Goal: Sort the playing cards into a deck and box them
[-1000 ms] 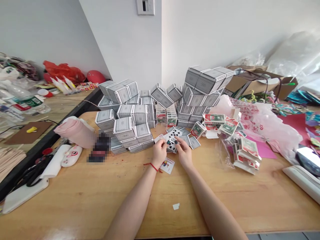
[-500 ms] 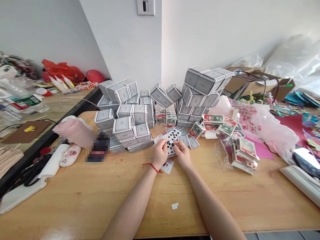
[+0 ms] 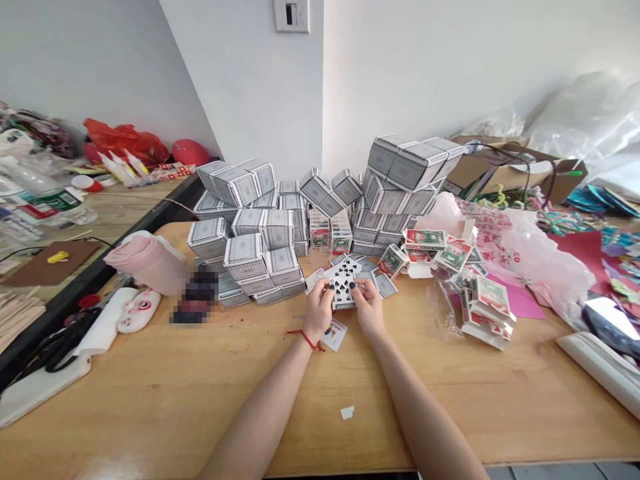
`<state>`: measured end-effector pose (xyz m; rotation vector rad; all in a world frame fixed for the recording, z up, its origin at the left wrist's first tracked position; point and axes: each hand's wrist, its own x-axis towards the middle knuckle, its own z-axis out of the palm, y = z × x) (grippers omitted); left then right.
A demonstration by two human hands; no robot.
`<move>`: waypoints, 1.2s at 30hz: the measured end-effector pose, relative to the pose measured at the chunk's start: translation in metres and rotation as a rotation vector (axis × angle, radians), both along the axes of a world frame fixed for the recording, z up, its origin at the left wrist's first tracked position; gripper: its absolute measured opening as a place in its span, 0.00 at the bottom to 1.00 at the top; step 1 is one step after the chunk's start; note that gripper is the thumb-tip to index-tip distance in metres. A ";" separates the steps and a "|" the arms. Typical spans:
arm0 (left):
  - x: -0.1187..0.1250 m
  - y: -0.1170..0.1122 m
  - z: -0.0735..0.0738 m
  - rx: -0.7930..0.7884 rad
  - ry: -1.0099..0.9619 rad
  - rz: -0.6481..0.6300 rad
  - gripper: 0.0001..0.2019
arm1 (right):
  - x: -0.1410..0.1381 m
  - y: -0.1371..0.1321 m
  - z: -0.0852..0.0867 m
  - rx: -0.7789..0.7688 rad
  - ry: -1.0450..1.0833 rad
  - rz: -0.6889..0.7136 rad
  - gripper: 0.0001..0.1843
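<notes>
Between my hands is a playing card [image 3: 343,291] with black spades, its face towards me. My left hand [image 3: 320,308] grips its left side, the thumb on the face. On the right side my right hand [image 3: 367,307] pinches it the same way. Behind it lie more cards, a spade card [image 3: 345,265] face up and several grey-backed cards [image 3: 387,285] face down. A picture card [image 3: 335,335] rests on the table beside my left wrist. Past these stand stacked blocks folded from grey-backed cards [image 3: 245,252].
Opened card boxes [image 3: 487,307] and clear wrapping [image 3: 447,303] lie to the right, with a white plastic bag [image 3: 540,250] behind. At left are a pink roll [image 3: 145,260] and a white case [image 3: 137,311]. A small white scrap [image 3: 347,413] lies near the front edge.
My hands have moved slightly apart, from fingers close together over the card to one at each side. The card's face now shows more fully between them.
</notes>
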<state>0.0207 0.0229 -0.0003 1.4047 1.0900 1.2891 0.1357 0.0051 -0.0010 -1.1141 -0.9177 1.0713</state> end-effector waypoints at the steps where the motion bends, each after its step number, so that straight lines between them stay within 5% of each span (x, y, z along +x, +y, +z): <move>1: 0.001 -0.001 0.000 0.010 0.016 -0.003 0.07 | 0.000 0.000 0.001 -0.004 0.001 -0.001 0.12; 10: 0.003 -0.002 -0.002 0.056 0.114 0.182 0.06 | -0.014 -0.007 0.008 -0.139 0.131 0.104 0.11; 21: 0.005 -0.006 0.005 -0.110 -0.070 0.090 0.05 | -0.018 -0.009 0.011 -0.140 0.124 0.129 0.10; 28: 0.002 0.000 -0.005 0.043 -0.034 0.162 0.07 | -0.017 -0.009 0.011 -0.202 0.158 0.117 0.11; 36: 0.002 0.000 -0.009 0.025 -0.072 0.145 0.08 | -0.016 -0.009 0.010 -0.177 0.189 0.123 0.08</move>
